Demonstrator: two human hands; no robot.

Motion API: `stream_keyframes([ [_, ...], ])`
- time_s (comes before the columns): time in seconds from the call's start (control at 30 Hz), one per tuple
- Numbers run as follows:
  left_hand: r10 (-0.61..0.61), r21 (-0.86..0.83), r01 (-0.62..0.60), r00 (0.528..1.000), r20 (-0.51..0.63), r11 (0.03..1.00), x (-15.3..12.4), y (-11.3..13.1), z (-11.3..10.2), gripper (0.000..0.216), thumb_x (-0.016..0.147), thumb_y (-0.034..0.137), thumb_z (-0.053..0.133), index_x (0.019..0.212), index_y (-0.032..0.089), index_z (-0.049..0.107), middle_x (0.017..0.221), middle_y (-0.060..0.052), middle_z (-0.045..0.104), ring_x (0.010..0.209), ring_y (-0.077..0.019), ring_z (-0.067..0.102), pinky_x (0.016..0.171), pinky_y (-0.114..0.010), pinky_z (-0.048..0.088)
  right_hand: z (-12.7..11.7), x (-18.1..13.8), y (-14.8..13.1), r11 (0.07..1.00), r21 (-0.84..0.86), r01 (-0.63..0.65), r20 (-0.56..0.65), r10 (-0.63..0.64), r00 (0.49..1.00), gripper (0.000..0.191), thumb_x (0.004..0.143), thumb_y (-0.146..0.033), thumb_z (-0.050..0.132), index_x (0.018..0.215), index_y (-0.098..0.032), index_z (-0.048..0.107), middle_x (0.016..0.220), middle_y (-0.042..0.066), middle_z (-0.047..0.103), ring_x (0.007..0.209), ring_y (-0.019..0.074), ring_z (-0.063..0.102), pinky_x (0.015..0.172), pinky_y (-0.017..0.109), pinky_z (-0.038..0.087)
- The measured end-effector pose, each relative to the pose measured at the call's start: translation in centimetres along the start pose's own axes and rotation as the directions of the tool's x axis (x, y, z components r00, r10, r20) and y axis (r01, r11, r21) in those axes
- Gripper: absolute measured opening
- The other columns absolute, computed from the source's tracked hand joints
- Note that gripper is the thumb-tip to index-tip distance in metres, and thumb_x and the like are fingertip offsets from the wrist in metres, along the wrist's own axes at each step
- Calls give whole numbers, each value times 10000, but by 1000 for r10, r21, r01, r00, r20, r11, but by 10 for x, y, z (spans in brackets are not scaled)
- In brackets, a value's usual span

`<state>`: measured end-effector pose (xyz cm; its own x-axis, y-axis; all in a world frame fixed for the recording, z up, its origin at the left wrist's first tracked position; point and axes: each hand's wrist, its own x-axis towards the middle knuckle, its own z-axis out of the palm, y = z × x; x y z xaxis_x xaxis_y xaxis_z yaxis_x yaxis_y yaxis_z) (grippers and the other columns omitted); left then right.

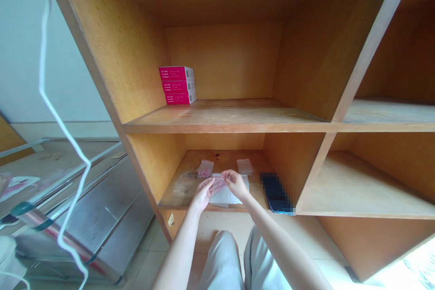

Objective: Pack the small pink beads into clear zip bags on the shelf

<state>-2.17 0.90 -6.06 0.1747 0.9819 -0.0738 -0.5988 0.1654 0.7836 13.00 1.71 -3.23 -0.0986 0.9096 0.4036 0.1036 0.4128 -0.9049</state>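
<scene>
With left hand (204, 194) and right hand (235, 184), pinches a small clear plastic bag (219, 184) over a flat white sheet (231, 197).
Has a flat black rectangular object (276, 192) at right on the wooden shelf (178, 189), 2 clear plastic packets (244, 166) farther back, 3 stacked magenta boxes (176, 86) higher up.

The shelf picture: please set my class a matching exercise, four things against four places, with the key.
Things
1. Pink boxes
2. White sheet
3. Dark flat object
4. White cable

Places
A. On the lower shelf, to the right of both hands
B. Hanging left of the wooden unit
C. Stacked on the upper shelf
D. Beneath the left hand and right hand

Pairs: 1-C, 2-D, 3-A, 4-B
</scene>
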Motion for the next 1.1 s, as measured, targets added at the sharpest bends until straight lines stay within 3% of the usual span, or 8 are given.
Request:
stream_keyframes([
  [0.13,6,48,-4,999,-48,999,-1,0,2,149,679,162,664,805,123,595,842,-82,698,841,-201,650,822,-344,498,5,-7,1,999,43,-28,-67,31,997,202,698,-244,507,866,-160,580,786,45,622,691,153,575,634,266,447],
  [0.23,17,33,-15,998,-66,999,-1,1,3,143,687,175,659,803,129,589,847,-81,699,846,-205,651,830,-351,492,7,-13,5,994,89,-61,-146,74,987,210,718,-362,537,791,-166,555,713,33,599,607,142,543,549,243,425],
  [0.57,41,13,-40,998,-57,999,2,-4,-4,109,692,142,645,784,128,588,852,-85,697,860,-204,647,858,-356,468,10,-21,26,975,192,-112,-147,142,979,336,706,-514,532,656,-182,530,530,-18,487,457,105,415,427,215,323],
  [0.8,39,40,-36,996,-83,999,1,-4,0,110,658,140,665,718,132,573,789,-67,699,842,-220,651,843,-368,470,7,-26,27,955,252,-157,-120,192,974,335,692,-508,557,654,-175,547,478,-48,415,423,85,346,415,204,272],
  [1.1,58,123,-59,998,9,991,-5,-4,8,131,662,211,669,731,138,584,848,-92,693,842,-209,649,808,-334,484,5,-26,24,950,273,-152,-105,186,977,286,684,-452,568,662,-166,574,485,-33,482,412,83,373,404,201,293],
])
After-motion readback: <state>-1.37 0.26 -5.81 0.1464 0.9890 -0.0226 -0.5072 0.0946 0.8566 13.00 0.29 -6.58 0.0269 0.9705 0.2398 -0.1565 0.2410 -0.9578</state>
